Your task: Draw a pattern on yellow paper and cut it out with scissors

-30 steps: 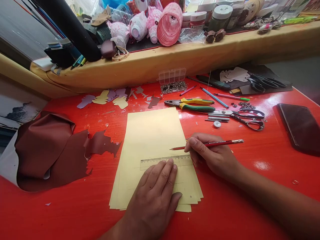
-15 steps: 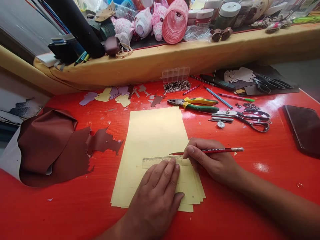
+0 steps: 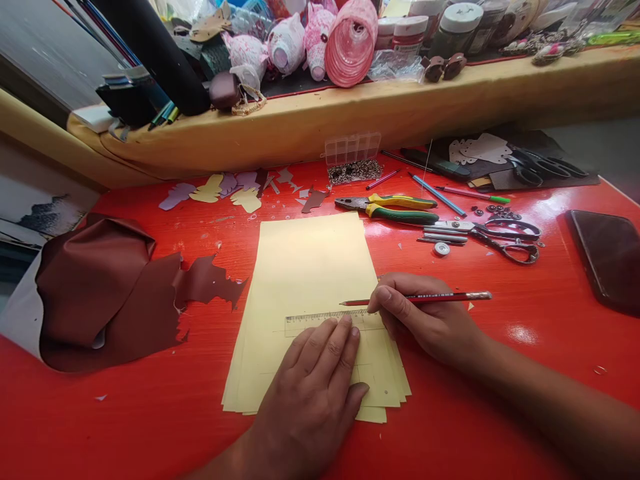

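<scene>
A stack of pale yellow paper [image 3: 310, 260] lies on the red table, with thin pencil lines on its top sheet. Across the sheet rests a clear ruler [image 3: 300, 325]. My left hand [image 3: 317, 387] lies flat over the ruler, fingertips pressing it to the paper; the hand hides part of its lower edge. Between the fingers of my right hand [image 3: 425, 320] is a dark red pencil [image 3: 440, 297], held nearly level. Its tip points left, just above the ruler's upper edge; I cannot tell whether it touches the paper.
Brown leather [image 3: 120, 293] is heaped at left. Behind the paper are pliers [image 3: 390, 207], scissors [image 3: 505, 237], pens and a box of metal rings [image 3: 354, 170]. A phone [image 3: 605, 260] lies at right. Paper cut-outs [image 3: 207, 189] are at back left; a crowded shelf [image 3: 310, 113] stands behind.
My right hand and the pencil have shifted very slightly right and up, the pencil's back end rising a little. My left hand and the ruler stay in place.
</scene>
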### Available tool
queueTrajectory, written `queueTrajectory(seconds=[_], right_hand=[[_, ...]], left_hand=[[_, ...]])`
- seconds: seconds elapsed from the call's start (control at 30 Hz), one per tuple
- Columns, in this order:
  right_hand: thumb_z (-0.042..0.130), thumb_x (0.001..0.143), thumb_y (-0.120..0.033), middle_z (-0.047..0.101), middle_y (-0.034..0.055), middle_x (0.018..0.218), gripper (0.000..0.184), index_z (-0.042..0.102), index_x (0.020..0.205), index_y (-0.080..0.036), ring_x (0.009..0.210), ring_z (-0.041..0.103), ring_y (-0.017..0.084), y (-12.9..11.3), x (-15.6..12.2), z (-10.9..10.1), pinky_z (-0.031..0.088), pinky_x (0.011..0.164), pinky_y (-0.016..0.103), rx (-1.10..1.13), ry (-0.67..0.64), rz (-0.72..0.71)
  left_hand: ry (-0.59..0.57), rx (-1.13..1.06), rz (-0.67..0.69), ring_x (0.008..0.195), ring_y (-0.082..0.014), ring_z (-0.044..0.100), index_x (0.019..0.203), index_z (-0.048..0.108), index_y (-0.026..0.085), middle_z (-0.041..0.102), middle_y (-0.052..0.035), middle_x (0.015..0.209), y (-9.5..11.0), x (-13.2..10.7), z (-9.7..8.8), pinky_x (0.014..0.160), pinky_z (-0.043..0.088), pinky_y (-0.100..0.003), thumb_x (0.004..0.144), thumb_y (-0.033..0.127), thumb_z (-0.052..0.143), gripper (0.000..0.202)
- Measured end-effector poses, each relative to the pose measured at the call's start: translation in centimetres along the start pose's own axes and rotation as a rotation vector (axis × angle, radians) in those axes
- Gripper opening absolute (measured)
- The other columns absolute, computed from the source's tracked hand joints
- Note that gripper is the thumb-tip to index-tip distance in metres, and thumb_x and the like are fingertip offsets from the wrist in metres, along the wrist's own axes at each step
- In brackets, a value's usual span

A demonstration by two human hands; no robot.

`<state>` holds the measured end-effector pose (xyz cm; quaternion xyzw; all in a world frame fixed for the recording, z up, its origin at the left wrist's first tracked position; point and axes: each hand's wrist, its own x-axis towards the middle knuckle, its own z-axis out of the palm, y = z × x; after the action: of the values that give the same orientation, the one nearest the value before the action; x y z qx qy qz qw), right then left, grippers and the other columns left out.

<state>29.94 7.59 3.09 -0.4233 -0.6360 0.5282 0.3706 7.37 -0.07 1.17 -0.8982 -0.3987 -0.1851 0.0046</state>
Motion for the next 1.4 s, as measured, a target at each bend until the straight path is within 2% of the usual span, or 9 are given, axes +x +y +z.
queueTrajectory(seconds=[0.43,0.77,1.13,1.4], right_hand=[[0.056,0.112,-0.044,0.063,-0.0021,0.057,0.040,0.073,0.085,-0.020,0.053,0.057,0.014,0.0,-0.3,0.2,0.045,0.055,0.029,-0.057,-0.036,-0.057],[0.055,0.113,-0.043,0.063,-0.0024,0.057,0.041,0.071,0.084,-0.019,0.052,0.057,0.014,0.1,-0.1,0.4,0.045,0.055,0.028,-0.072,-0.055,-0.053],[0.053,0.112,-0.034,0.063,-0.0022,0.060,0.038,0.069,0.082,-0.018,0.053,0.058,0.013,-0.1,0.3,0.9,0.046,0.055,0.026,-0.112,-0.134,-0.058],[0.054,0.111,-0.033,0.063,-0.0022,0.060,0.035,0.070,0.083,-0.017,0.053,0.059,0.013,-0.1,0.4,1.0,0.047,0.055,0.025,-0.111,-0.127,-0.061]], left_hand=[[0.009,0.006,0.004,0.137,-0.0295,0.059,0.144,0.065,0.006,0.069,-0.0129,0.149,-0.1,0.2,-0.2,0.117,0.041,-0.043,0.112,0.031,0.048,0.044],[0.000,-0.001,0.008,0.140,-0.0305,0.056,0.147,0.063,0.005,0.066,-0.0141,0.151,-0.1,0.0,0.0,0.119,0.039,-0.044,0.112,0.032,0.049,0.046],[0.001,0.006,0.021,0.141,-0.0317,0.056,0.148,0.062,0.004,0.066,-0.0153,0.151,-0.1,-0.1,0.1,0.118,0.041,-0.045,0.112,0.033,0.049,0.048],[0.009,0.004,0.018,0.141,-0.0315,0.055,0.148,0.061,0.004,0.065,-0.0153,0.152,-0.1,-0.2,0.2,0.120,0.038,-0.044,0.112,0.034,0.049,0.049]])
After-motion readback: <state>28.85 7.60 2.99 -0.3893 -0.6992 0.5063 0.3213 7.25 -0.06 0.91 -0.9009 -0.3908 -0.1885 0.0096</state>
